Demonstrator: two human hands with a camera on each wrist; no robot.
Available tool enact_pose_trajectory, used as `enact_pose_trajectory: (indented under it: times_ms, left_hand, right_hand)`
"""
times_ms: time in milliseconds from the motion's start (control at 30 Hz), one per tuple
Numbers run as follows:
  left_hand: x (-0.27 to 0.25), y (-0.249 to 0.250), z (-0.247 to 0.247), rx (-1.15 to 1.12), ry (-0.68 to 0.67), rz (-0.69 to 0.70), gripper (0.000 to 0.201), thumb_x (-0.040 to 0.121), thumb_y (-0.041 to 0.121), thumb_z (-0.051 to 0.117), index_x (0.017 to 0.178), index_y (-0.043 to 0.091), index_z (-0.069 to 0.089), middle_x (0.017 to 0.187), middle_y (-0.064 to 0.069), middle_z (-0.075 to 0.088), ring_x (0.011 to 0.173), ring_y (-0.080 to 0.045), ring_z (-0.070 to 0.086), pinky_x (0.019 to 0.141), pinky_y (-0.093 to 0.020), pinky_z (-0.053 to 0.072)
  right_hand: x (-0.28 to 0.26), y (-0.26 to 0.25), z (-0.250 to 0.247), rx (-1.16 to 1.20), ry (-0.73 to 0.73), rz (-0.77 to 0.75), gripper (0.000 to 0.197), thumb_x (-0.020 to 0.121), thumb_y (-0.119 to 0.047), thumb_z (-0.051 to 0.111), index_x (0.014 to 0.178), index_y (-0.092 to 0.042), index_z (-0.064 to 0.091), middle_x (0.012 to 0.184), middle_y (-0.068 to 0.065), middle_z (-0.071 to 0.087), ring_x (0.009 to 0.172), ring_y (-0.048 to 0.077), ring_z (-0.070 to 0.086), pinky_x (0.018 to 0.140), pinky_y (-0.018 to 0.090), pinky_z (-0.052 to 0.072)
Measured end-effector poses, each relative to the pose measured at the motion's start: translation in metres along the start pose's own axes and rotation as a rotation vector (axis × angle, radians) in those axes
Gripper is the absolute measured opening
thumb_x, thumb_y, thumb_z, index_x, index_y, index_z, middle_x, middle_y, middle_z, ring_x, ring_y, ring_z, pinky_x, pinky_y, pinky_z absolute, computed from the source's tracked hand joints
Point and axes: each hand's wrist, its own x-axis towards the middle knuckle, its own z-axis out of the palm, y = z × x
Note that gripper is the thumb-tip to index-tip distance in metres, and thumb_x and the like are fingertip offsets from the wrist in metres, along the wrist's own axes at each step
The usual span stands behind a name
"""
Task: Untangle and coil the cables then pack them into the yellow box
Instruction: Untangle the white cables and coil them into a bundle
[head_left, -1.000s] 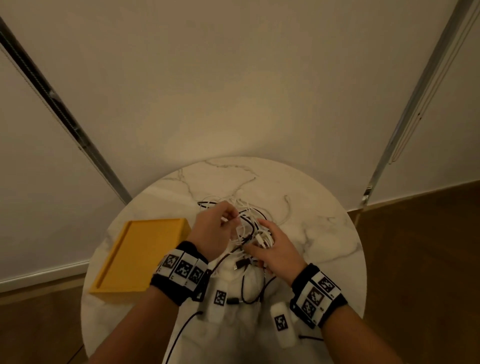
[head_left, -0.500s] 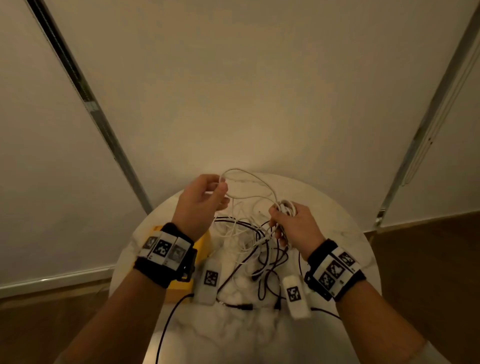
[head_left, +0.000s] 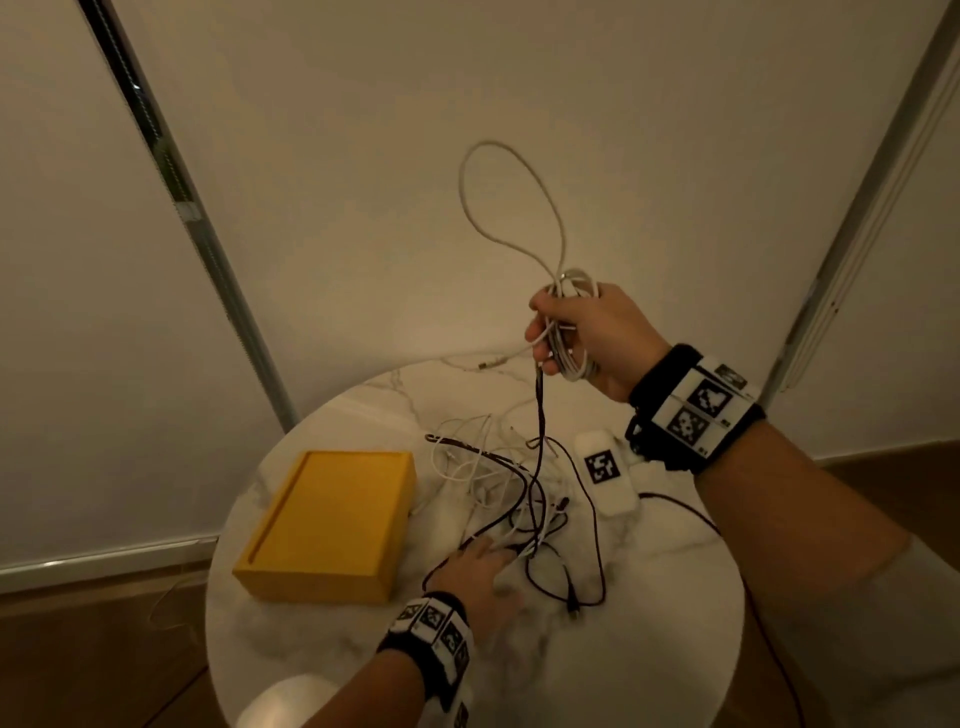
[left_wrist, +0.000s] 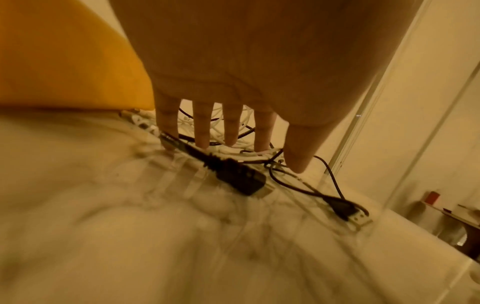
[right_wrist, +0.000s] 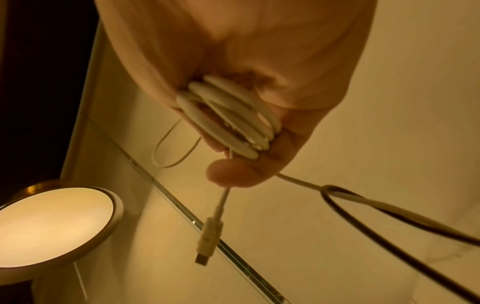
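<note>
My right hand is raised above the table and grips a white cable wound in loops round its fingers. A large loop sticks up above the hand, and the plug end dangles free. A black cable hangs looped over the white one down to the tangle of black and white cables on the table. My left hand lies flat with straight fingers pressing on that tangle. The yellow box sits just left of the tangle, its lid shut.
The round white marble table stands against a pale wall. A white tagged block hangs below my right wrist over the table. Black USB plugs lie near my left fingertips. A lit round lamp shows in the right wrist view.
My right hand has risen up and to the right, pulling the white cable out of the pile. My left hand let go of its strand and dropped flat onto the tangle.
</note>
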Motion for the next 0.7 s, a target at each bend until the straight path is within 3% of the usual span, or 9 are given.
enact_pose_trajectory:
  times_ms: [67, 167, 267, 333, 400, 467, 533, 600, 700]
  left_hand:
    - [-0.008, 0.005, -0.014, -0.041, 0.0, 0.006, 0.057, 0.093, 0.053, 0.046, 0.146, 0.035, 0.037, 0.161, 0.001, 0.025, 0.147, -0.024, 0.023, 0.12, -0.043, 0.025]
    - [-0.021, 0.011, -0.046, -0.252, 0.195, 0.009, 0.048, 0.094, 0.038, 0.049, 0.141, 0.028, 0.046, 0.151, -0.001, 0.043, 0.136, -0.023, 0.042, 0.113, -0.041, 0.038]
    - [-0.036, 0.019, -0.089, -0.853, 0.479, 0.144, 0.066, 0.093, 0.042, 0.057, 0.152, 0.033, 0.029, 0.158, 0.006, 0.033, 0.141, -0.014, 0.036, 0.115, -0.041, 0.035]
    - [-0.042, 0.032, -0.121, -1.036, 0.585, 0.289, 0.078, 0.088, 0.056, 0.059, 0.154, 0.036, 0.024, 0.156, 0.013, 0.031, 0.139, -0.008, 0.034, 0.113, -0.037, 0.034]
    - [-0.044, 0.046, -0.149, -0.974, 0.636, 0.355, 0.079, 0.083, 0.067, 0.057, 0.15, 0.036, 0.03, 0.152, 0.015, 0.038, 0.134, -0.005, 0.038, 0.108, -0.033, 0.036]
    - [-0.038, 0.051, -0.162, -0.84, 0.671, 0.356, 0.046, 0.091, 0.057, 0.056, 0.129, 0.032, 0.051, 0.129, 0.011, 0.061, 0.114, -0.004, 0.055, 0.094, -0.03, 0.044]
    - [-0.031, 0.049, -0.16, -0.78, 0.657, 0.33, 0.015, 0.1, 0.038, 0.053, 0.103, 0.025, 0.061, 0.096, 0.01, 0.068, 0.087, -0.005, 0.061, 0.079, -0.03, 0.046]
    - [-0.023, 0.039, -0.147, -0.729, 0.598, 0.303, 0.021, 0.102, 0.031, 0.05, 0.089, 0.023, 0.063, 0.085, 0.007, 0.069, 0.081, -0.01, 0.063, 0.077, -0.034, 0.051]
    - [-0.018, 0.027, -0.121, -0.63, 0.547, 0.267, 0.021, 0.101, 0.032, 0.053, 0.086, 0.021, 0.063, 0.088, 0.0, 0.071, 0.085, -0.016, 0.066, 0.08, -0.034, 0.055]
  right_hand:
    - [0.003, -0.017, 0.003, 0.003, -0.003, -0.031, 0.012, 0.102, -0.011, 0.056, 0.094, -0.003, 0.061, 0.073, 0.015, 0.065, 0.054, 0.023, 0.061, 0.048, 0.031, 0.052]
    - [0.006, -0.034, 0.008, 0.014, -0.01, -0.069, 0.013, 0.102, -0.011, 0.055, 0.094, -0.002, 0.061, 0.074, 0.016, 0.065, 0.055, 0.023, 0.061, 0.049, 0.031, 0.053]
    - [0.006, -0.037, 0.016, 0.009, -0.068, -0.042, 0.014, 0.102, -0.012, 0.055, 0.093, -0.003, 0.062, 0.074, 0.015, 0.066, 0.056, 0.022, 0.062, 0.049, 0.03, 0.053]
    - [0.006, -0.034, 0.023, 0.008, -0.124, -0.01, 0.015, 0.102, -0.012, 0.055, 0.094, -0.003, 0.062, 0.073, 0.014, 0.067, 0.056, 0.022, 0.062, 0.049, 0.03, 0.053]
    - [0.004, -0.034, 0.03, 0.006, -0.182, 0.011, 0.015, 0.102, -0.013, 0.055, 0.094, -0.003, 0.063, 0.074, 0.014, 0.067, 0.057, 0.022, 0.063, 0.049, 0.029, 0.054]
    - [0.003, -0.036, 0.035, 0.01, -0.215, 0.012, 0.016, 0.102, -0.014, 0.054, 0.094, -0.003, 0.063, 0.074, 0.014, 0.067, 0.057, 0.022, 0.063, 0.049, 0.029, 0.054]
    - [0.002, -0.039, 0.034, 0.022, -0.2, -0.013, 0.017, 0.103, -0.014, 0.053, 0.094, -0.003, 0.063, 0.074, 0.013, 0.067, 0.056, 0.021, 0.062, 0.049, 0.029, 0.053]
    - [0.002, -0.041, 0.03, 0.036, -0.151, -0.048, 0.017, 0.103, -0.013, 0.053, 0.093, -0.003, 0.063, 0.074, 0.013, 0.066, 0.056, 0.021, 0.062, 0.049, 0.029, 0.053]
    - [0.003, -0.037, 0.02, 0.053, -0.073, -0.097, 0.017, 0.103, -0.013, 0.053, 0.092, -0.004, 0.062, 0.073, 0.013, 0.066, 0.055, 0.022, 0.061, 0.049, 0.03, 0.052]
